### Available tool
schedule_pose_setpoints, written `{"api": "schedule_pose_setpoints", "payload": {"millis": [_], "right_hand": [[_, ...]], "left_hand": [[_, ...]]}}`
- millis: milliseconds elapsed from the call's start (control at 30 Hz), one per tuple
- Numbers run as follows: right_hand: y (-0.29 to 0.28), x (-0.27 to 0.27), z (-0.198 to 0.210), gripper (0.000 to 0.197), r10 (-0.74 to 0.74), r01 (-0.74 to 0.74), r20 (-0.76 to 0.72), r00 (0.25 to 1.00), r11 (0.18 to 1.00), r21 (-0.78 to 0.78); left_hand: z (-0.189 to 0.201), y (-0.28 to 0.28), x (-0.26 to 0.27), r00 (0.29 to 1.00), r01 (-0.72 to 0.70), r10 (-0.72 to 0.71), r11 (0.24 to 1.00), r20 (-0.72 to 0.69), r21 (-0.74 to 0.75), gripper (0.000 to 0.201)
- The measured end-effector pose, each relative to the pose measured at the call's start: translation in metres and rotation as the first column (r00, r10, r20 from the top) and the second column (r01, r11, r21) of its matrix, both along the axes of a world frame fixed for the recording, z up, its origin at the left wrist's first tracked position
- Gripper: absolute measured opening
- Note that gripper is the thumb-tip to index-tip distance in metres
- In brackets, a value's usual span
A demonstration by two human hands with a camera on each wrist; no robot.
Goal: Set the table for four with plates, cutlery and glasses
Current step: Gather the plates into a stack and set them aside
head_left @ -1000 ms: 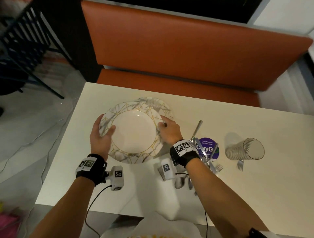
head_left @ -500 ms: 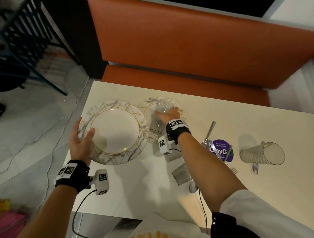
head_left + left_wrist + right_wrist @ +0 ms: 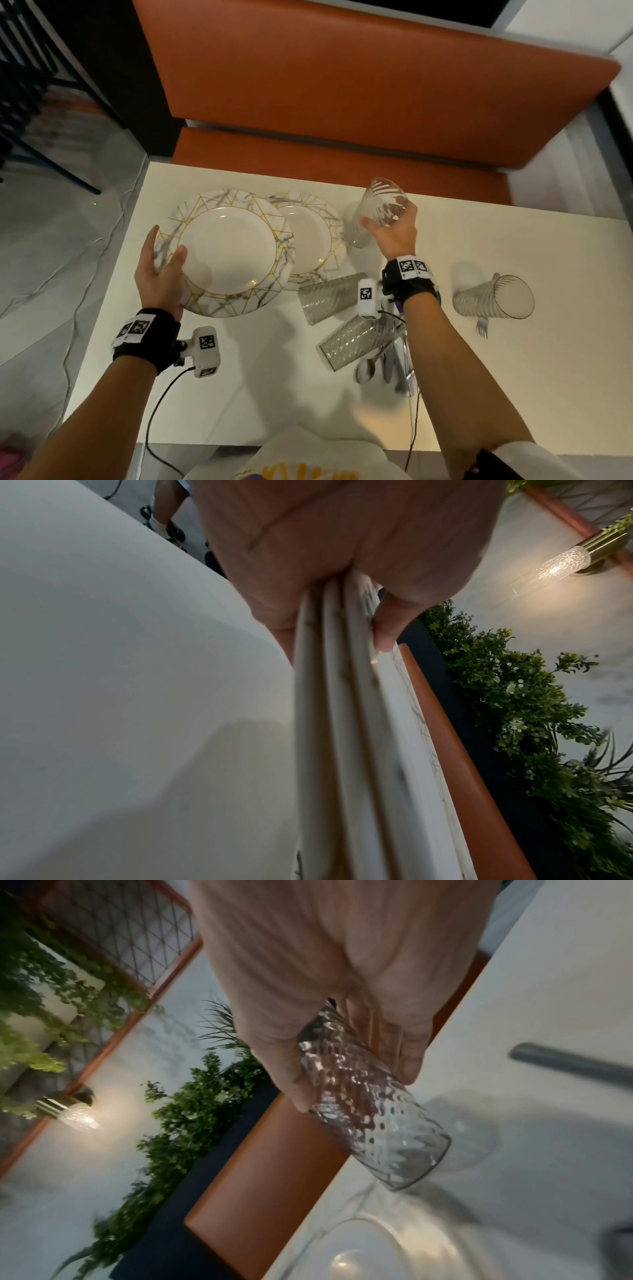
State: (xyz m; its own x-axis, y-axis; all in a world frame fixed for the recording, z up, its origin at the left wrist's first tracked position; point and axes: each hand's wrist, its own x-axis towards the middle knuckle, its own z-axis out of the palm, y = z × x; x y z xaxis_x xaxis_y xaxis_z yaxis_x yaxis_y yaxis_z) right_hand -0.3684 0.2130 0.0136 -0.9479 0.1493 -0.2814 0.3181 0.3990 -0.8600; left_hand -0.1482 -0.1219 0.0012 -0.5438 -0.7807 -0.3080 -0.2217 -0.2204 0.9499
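My left hand grips the left rim of a stack of marble-and-gold plates, thumb on top, held just above the white table. The left wrist view shows three plate rims pinched between thumb and fingers. One more plate lies flat on the table, partly under the stack's right edge. My right hand holds a clear textured glass tilted in the air, just right of that plate. In the right wrist view the fingers wrap the glass above the table.
Two glasses lie on their sides near my right wrist, beside a pile of cutlery. A third glass lies farther right with a fork by it. An orange bench runs behind the table.
My left hand slid the plate stack to the left, leaving one plate on the table. My right hand took the glass off that plate and lifted it to the right.
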Motion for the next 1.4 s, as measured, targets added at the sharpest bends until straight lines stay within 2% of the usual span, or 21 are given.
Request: {"api": "schedule_pose_setpoints", "payload": {"millis": [200,367,533,567,667,767,833,967,1100,1233,1333,1400], "right_hand": [[0.038,0.018,-0.024,0.090,0.020,-0.017,-0.052,0.998,0.999,0.049],[0.047,0.022,-0.026,0.096,0.053,-0.048,-0.075,0.996,0.996,0.071],[0.052,0.026,-0.026,0.116,0.080,-0.085,0.035,0.996,0.974,0.208],[0.054,0.029,-0.027,0.108,0.060,-0.078,0.075,0.995,0.959,0.272],[0.062,0.051,-0.024,0.061,-0.002,-0.113,0.215,0.977,0.845,0.523],[0.053,0.074,-0.029,0.023,0.132,-0.268,0.284,0.950,0.811,0.520],[0.039,0.081,-0.032,0.017,0.245,-0.328,0.222,0.944,0.790,0.518],[0.003,0.078,-0.028,0.029,0.420,-0.413,0.157,0.894,0.637,0.651],[-0.034,0.069,-0.031,0.036,0.450,-0.489,0.288,0.845,0.433,0.758],[-0.057,0.056,-0.030,0.039,0.391,-0.519,0.371,0.843,0.405,0.753],[-0.066,0.048,-0.034,0.053,0.304,-0.523,0.427,0.852,0.447,0.725],[-0.072,0.047,-0.035,0.050,0.262,-0.509,0.437,0.860,0.488,0.709]], "left_hand": [[-0.001,0.018,-0.006,1.000,-0.017,0.017,1.000,0.010,0.008,0.058],[0.000,0.030,-0.007,0.999,-0.029,0.029,0.999,0.027,-0.014,0.059],[0.001,0.038,-0.008,0.999,-0.052,0.052,0.999,0.005,0.009,0.060],[0.000,0.038,-0.008,0.999,-0.053,0.053,0.999,0.002,0.007,0.060],[-0.003,0.039,-0.009,0.999,-0.050,0.050,0.999,0.001,-0.022,0.061],[-0.008,0.038,-0.010,0.998,-0.055,0.056,0.998,0.006,-0.036,0.062],[-0.011,0.035,-0.013,0.998,-0.056,0.057,0.998,0.012,-0.039,0.061],[-0.015,0.030,-0.014,0.999,-0.034,0.036,0.998,0.040,-0.053,0.060],[-0.017,0.024,-0.011,0.998,-0.010,0.013,0.998,0.056,-0.064,0.060],[-0.018,0.015,-0.008,0.998,-0.012,0.016,0.998,0.056,-0.056,0.061],[-0.019,0.007,-0.006,0.998,-0.014,0.019,0.997,0.059,-0.071,0.061],[-0.021,0.000,-0.003,0.998,-0.019,0.024,0.997,0.062,-0.073,0.061]]}}
